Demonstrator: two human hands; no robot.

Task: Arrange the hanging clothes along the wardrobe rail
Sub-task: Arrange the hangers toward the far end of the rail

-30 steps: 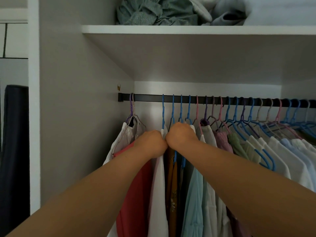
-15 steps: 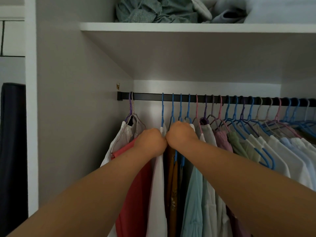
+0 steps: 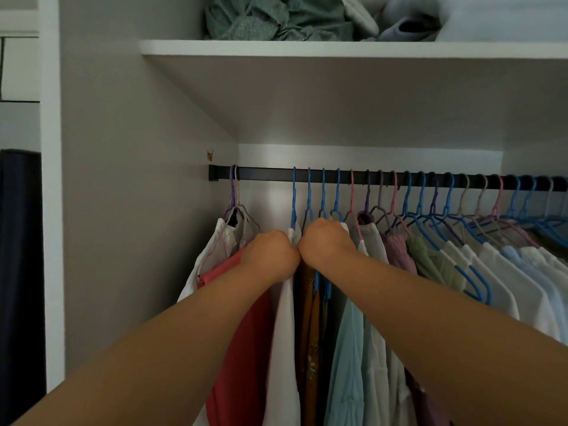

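A black wardrobe rail (image 3: 264,173) runs across the cupboard and carries several blue, pink and purple hangers with clothes. My left hand (image 3: 272,253) is closed on the shoulder of a white garment (image 3: 284,348) that hangs from a blue hanger (image 3: 294,195). Touching it knuckle to knuckle, my right hand (image 3: 325,241) is closed on the tops of the neighbouring blue hangers (image 3: 322,195), above a mustard garment (image 3: 310,333) and a pale blue shirt (image 3: 344,348). A red garment (image 3: 242,333) hangs left of my left arm. The fingers of both hands are hidden.
The left wardrobe wall (image 3: 138,210) stands close to the first hangers (image 3: 233,192). A white shelf (image 3: 338,49) above holds bundled green and grey fabric (image 3: 276,20). White and pale shirts (image 3: 507,272) crowd the rail to the right. A dark cloth (image 3: 18,272) hangs outside at far left.
Both hands stay closed in the same spot among the hangers. Only the view has shifted slightly.
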